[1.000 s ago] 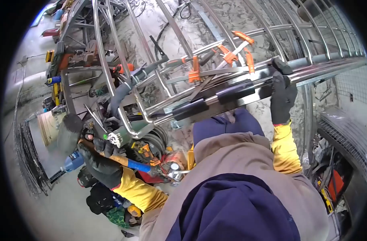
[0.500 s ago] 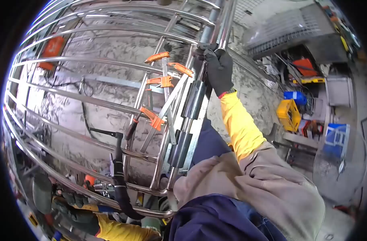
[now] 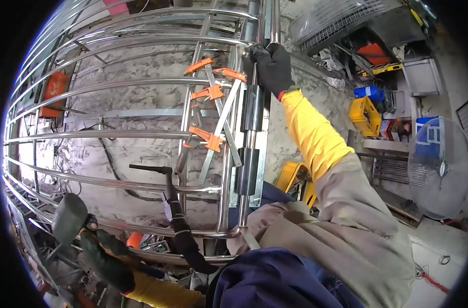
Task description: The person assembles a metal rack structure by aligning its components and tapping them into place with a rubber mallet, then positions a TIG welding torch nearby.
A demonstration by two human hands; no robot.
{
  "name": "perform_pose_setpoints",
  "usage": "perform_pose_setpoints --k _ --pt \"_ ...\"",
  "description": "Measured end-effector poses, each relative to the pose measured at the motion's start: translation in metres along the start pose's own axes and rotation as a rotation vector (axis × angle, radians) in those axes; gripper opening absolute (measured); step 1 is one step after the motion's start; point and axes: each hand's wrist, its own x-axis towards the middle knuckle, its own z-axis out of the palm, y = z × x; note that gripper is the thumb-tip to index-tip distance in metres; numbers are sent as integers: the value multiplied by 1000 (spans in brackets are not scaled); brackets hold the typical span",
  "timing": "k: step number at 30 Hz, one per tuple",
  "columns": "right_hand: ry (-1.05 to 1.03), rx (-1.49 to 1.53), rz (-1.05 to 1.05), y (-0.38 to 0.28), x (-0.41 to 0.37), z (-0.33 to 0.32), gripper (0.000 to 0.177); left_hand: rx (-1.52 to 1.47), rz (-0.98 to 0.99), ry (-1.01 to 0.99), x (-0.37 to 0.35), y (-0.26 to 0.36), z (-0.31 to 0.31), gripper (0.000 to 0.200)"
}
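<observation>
My right hand (image 3: 274, 68), in a dark glove, is closed around a shiny steel tube (image 3: 252, 138) near its upper joint with the frame. Two black sleeves (image 3: 248, 172) sit on that tube, below the hand. At the lower left, my left hand (image 3: 104, 251), also gloved, is closed on what looks like a rubber mallet (image 3: 70, 219). Its dark rounded head is raised beside the tubular steel frame (image 3: 136, 134); the grip is partly hidden by the glove. Orange-jawed bar clamps (image 3: 207, 139) are fixed along the frame's side, left of the sleeves.
A welding torch (image 3: 178, 220) with a black-wrapped cable hangs over the lower frame bars. Yellow crates (image 3: 364, 117), a blue container (image 3: 368, 93) and a round fan (image 3: 439, 169) stand at the right. An orange box (image 3: 54, 94) lies far left.
My left hand has lifted the mallet up and slightly right. The view has shifted, so the frame and clamps appear turned. My right hand stays on the tube.
</observation>
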Motion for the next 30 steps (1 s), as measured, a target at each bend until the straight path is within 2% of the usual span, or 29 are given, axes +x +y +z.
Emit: perform_pose_setpoints --k 2,3,4,6,7,8,10,12,14,16,17,18,20,22,23,24,25,27,29,30 --pt "-41 122 102 7 2 3 22 344 230 65 2 -8 -3 29" --pt "-26 -95 -77 20 5 3 18 89 90 4 -7 3 13 31" --pt "-14 -79 -62 32 4 2 18 107 106 0 -7 7 16 31" --pt "-268 443 131 29 10 -5 22 -29 -15 -91 -9 9 15 32" --pt "-414 637 309 14 11 -19 31 -25 -15 -137 -8 10 13 33" --pt "-402 653 302 11 15 -30 31 -19 3 -141 -8 10 13 33" --pt "-274 327 155 15 4 -55 35 -62 -14 -71 -10 8 16 32" --pt "-11 617 246 30 -22 -68 31 -29 7 -90 -13 8 19 34" --pt "21 338 475 48 -62 -88 32 -8 36 -107 -10 7 16 36" --pt "55 338 655 70 -115 -87 29 -20 33 -174 -5 6 7 36" --pt "32 337 680 80 -143 -89 28 39 57 -90 -12 6 16 38" --pt "7 336 704 81 -169 -86 28 38 72 -104 -13 5 15 38" --pt "99 422 704 79 -219 -71 26 140 117 -164 -14 1 8 40" --pt "64 470 701 69 -261 -64 25 130 136 -283 -9 -4 -7 41" --pt "2 474 744 69 -279 -63 30 244 226 -316 -10 -6 -10 36" --pt "34 598 748 64 -293 -57 33 353 316 -343 -12 -6 -8 33" --pt "72 604 699 62 -301 -55 31 255 237 -359 -17 -3 -7 32" --pt "116 612 646 46 -295 -54 30 193 223 -389 -13 -6 -13 32" --pt "110 366 597 41 -266 -62 33 57 139 -461 -2 -8 -24 33" --pt "156 405 511 46 -246 -60 35 60 145 -460 -3 -7 -25 33"
